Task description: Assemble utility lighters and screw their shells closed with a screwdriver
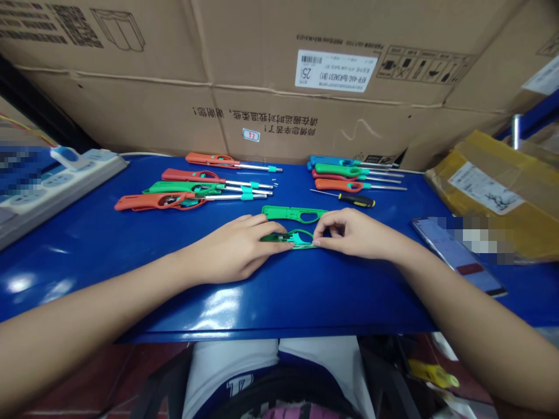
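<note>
An opened green lighter half (301, 238) with a teal trigger inside lies on the blue table (218, 305), between my hands. My left hand (238, 247) grips it at its left part, thumb and forefinger along its edges. At its right end, my right hand (349, 233) has thumb and forefinger pinched together; whatever small part they hold is hidden. Just beyond lies the other green casing half (294, 213), inner side up, its right end near my right fingers.
Several long-necked lighters (192, 176) lie at the back left, others (345, 170) at the back right. A screwdriver (356, 199) lies before the right group. A phone (458, 256), taped carton (502, 192) and power strip (56, 186) flank the work area. A large cardboard box (262, 93) stands behind.
</note>
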The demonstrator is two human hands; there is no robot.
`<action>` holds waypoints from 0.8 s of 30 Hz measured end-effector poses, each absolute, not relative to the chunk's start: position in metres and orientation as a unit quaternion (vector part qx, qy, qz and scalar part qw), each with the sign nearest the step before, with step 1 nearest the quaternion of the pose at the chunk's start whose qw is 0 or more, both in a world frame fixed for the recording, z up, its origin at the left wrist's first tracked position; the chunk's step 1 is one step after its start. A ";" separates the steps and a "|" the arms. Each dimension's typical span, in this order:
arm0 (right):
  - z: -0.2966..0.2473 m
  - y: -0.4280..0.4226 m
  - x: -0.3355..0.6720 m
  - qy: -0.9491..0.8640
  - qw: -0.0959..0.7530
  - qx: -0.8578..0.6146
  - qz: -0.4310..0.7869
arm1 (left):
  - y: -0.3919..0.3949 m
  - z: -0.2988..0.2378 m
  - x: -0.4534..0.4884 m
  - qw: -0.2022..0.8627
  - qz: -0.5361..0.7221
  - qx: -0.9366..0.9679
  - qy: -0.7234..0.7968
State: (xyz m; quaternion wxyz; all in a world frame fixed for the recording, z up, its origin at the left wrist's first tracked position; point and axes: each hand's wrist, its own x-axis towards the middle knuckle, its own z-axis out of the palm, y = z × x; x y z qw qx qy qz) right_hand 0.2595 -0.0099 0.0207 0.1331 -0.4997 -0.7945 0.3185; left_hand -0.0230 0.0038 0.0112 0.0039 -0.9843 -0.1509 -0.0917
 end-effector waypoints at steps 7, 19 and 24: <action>0.021 -0.013 0.257 -0.816 0.147 -0.485 0.279 | 0.005 0.010 -0.022 -0.013 -0.123 -0.981 -0.148; 0.000 0.005 0.271 -0.868 0.220 -0.437 0.085 | 0.016 0.007 -0.025 -0.118 -0.262 -0.933 -0.218; 0.003 0.006 0.268 -0.858 0.267 -0.424 0.116 | 0.023 0.005 -0.028 -0.036 -0.309 -0.921 -0.234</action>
